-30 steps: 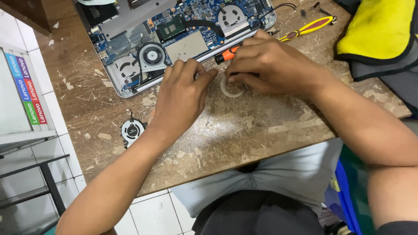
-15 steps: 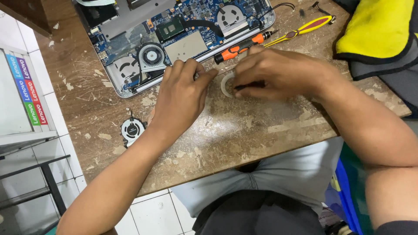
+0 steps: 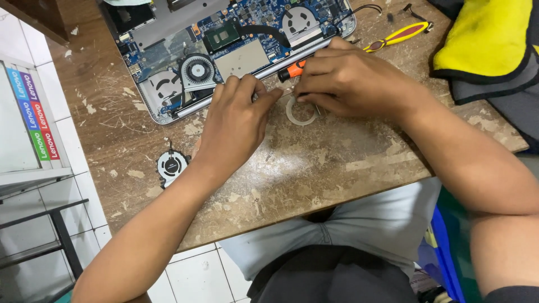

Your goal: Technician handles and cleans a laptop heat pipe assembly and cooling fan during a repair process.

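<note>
Both hands meet at the near edge of the opened laptop, which lies base-up on the worn wooden surface with its board and fans exposed. The right hand has its fingers curled tight, seemingly around the orange-handled screwdriver poking out beside the hinge bar; what exactly they pinch is hidden. The left hand lies knuckles-up with fingers bent toward the same spot, probably steadying; its grip cannot be told. A whitish ring lies just beneath them. A loose fan sits apart, and yellow-handled pliers lie behind.
</note>
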